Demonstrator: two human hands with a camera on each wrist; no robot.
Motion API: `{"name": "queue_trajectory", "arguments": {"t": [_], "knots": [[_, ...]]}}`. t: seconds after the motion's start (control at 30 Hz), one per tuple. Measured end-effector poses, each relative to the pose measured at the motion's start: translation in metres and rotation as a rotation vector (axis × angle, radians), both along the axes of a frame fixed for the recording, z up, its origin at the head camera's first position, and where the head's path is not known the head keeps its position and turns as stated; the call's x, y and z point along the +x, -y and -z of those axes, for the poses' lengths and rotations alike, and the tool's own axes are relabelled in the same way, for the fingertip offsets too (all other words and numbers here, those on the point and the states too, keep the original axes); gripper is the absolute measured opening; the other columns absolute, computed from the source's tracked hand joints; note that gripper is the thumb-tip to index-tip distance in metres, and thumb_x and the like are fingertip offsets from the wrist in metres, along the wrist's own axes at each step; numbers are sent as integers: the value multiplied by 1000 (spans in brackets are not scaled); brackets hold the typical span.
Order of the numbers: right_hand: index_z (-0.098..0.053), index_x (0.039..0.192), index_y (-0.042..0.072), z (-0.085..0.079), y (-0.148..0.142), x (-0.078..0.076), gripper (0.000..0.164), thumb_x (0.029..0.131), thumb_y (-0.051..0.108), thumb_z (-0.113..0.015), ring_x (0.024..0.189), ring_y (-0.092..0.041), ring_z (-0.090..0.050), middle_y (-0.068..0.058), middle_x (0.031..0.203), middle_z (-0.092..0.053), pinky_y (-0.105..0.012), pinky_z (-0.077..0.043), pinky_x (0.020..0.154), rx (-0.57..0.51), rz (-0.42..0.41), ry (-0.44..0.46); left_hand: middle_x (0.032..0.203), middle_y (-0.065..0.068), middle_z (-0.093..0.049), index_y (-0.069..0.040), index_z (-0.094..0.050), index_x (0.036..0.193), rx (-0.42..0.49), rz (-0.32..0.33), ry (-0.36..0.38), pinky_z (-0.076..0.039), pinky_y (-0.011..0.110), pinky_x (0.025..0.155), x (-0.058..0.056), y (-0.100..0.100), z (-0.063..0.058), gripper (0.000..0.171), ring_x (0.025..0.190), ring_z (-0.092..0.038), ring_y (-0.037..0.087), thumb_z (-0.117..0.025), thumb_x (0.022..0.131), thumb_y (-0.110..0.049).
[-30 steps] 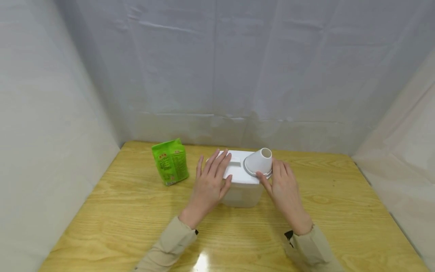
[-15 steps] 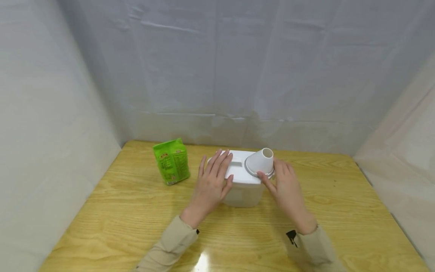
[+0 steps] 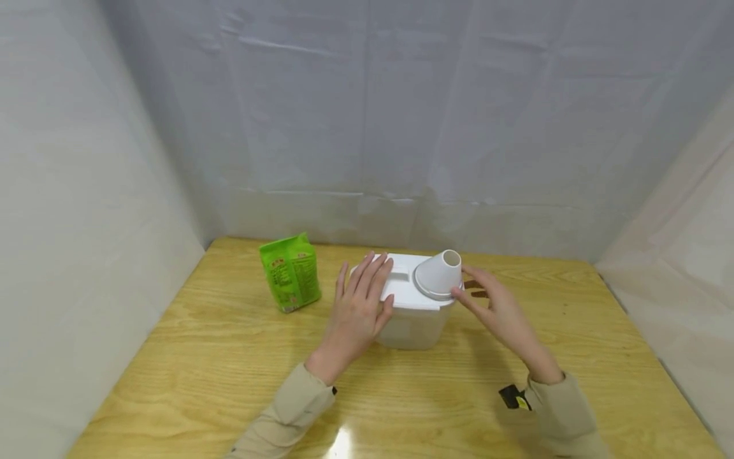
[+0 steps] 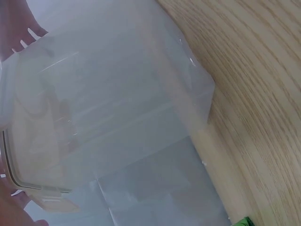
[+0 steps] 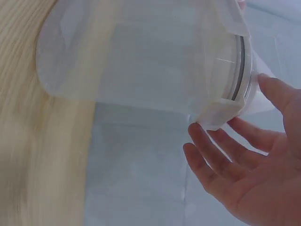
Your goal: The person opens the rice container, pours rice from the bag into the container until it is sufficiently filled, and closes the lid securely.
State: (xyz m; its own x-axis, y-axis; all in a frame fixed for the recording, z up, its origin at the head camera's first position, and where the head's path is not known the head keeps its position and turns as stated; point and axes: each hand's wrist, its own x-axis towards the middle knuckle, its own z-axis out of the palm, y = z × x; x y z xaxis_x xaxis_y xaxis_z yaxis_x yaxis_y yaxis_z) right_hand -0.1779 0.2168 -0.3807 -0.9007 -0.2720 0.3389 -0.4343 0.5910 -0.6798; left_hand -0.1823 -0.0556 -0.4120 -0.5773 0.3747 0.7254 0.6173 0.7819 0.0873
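Observation:
A clear plastic storage container with a white lid stands upright on the table. A white tapered cup, narrow end up, sits on the lid's right end. My left hand rests on the left part of the lid with its fingers extended across it. Beside the cup is my right hand, fingers spread. In the right wrist view its thumb meets the cup's side and its fingertips are at the lid's edge. The left wrist view shows mostly the container wall, with parts of hands at the left border.
Left of the container, a green printed bag stands upright on the wooden table. Grey-white sheeting hangs behind the table and along both sides.
My right hand has loosened from around the cup's base and shifted right, its fingers spreading. My left hand, the container and the cup stay almost in place.

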Motion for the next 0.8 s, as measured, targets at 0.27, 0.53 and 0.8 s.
{"name": "queue_trajectory", "arguments": {"t": [0.27,0.53,0.8], "knots": [[-41,151,-1,-3,-20,-8,50,108,24,-50,109,-14,-65,-25,149,-45,-33,-59,89,-343,-117,382,155,12,-44,-5,-43,151,-3,-1,9,-24,62,119,0,0,2,56,146,-36,32,-23,110,-37],[-46,145,-2,3,-29,-20,45,111,27,-41,111,-22,-66,-8,131,-60,-41,-57,96,-558,-235,692,155,12,-44,-5,-43,151,13,-1,11,-23,63,119,0,0,3,56,146,-35,32,-23,109,-37],[-69,107,9,14,-37,-32,44,113,17,-26,105,-19,-68,-7,112,-67,-31,-55,98,-993,-432,998,154,13,-45,-5,-44,150,19,6,4,-23,63,119,-1,-1,2,56,146,-36,33,-23,109,-37]]}}
